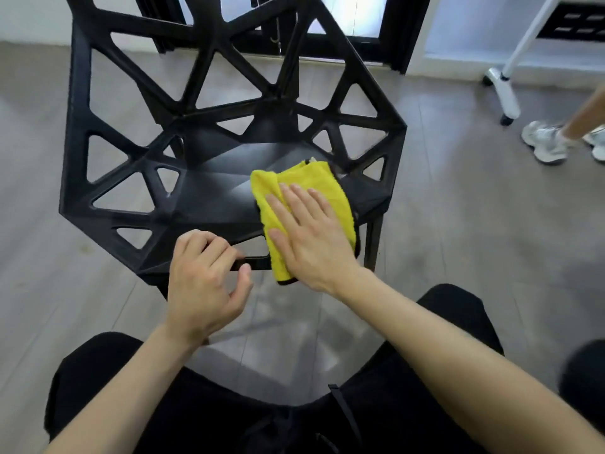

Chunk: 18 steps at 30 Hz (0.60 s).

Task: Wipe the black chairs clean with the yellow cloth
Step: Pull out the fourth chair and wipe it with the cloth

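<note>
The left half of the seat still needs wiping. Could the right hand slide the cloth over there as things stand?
Probably yes. The right hand lies flat on the yellow cloth, and the seat to its left is bare. The left hand only grips the front edge.

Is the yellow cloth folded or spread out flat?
Folded: the yellow cloth lies doubled on the chair seat, a layer overlapping at its far left corner, under the flat right hand.

Black plastic chair [209, 191] with triangle holes, soft yellow cloth [330, 191] on its seat.
The folded cloth lies at the seat's right front, and one end hangs over the front edge before me.
</note>
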Each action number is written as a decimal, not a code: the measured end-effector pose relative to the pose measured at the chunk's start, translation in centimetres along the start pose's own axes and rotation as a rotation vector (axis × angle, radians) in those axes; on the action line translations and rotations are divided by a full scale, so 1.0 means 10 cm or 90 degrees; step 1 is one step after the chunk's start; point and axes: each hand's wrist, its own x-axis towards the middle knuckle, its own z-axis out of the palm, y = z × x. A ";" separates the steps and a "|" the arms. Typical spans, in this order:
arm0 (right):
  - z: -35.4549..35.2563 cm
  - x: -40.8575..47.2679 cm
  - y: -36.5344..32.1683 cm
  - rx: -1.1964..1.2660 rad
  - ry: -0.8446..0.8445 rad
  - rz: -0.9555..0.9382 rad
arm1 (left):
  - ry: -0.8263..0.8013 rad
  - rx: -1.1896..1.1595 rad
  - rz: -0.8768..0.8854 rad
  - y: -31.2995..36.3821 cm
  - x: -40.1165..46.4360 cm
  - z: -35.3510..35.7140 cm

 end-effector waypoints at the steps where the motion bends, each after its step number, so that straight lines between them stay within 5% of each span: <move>1: 0.00 0.02 -0.08 -0.004 -0.029 -0.030 | -0.003 -0.005 0.005 -0.01 0.02 -0.01; 5: -0.20 0.15 0.68 -0.026 -0.098 -0.069 | -0.026 -0.009 0.044 -0.11 0.07 -0.06; 9: -0.44 0.42 1.55 -0.155 -0.132 0.105 | -0.047 -0.034 0.106 -0.16 0.17 -0.08; 15: -0.23 0.19 0.49 0.019 -0.164 0.008 | -0.035 -0.096 0.059 -0.32 0.66 -0.17; 18: -0.32 0.18 0.46 0.032 -0.197 -0.040 | -0.131 -0.010 -0.006 -0.59 1.06 -0.09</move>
